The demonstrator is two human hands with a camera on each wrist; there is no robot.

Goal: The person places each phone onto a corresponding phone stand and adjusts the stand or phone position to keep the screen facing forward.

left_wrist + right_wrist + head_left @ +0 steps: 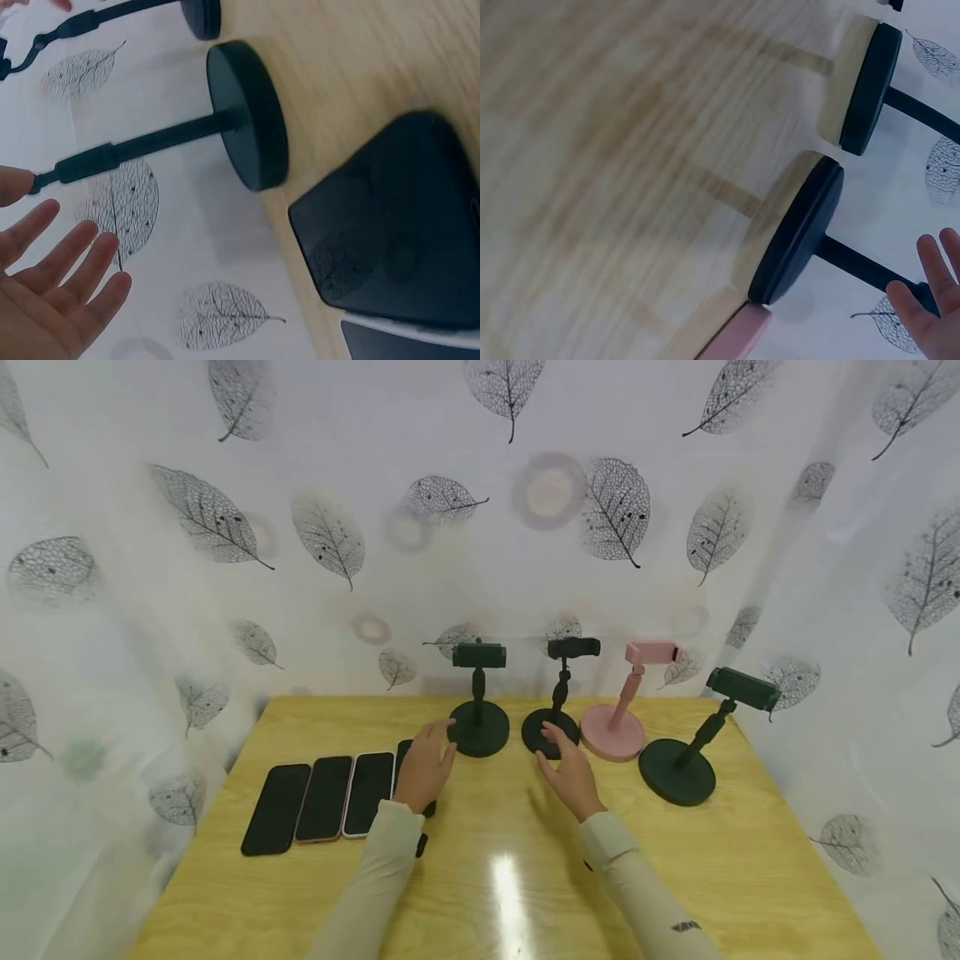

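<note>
Head view brightly lit; glare is seen on the tabletop, soft shadow beside the right sleeve. Wrist views are rendered dimmer, bluish, slightly soft.

2 adj. upright stands, grn/blk
</note>
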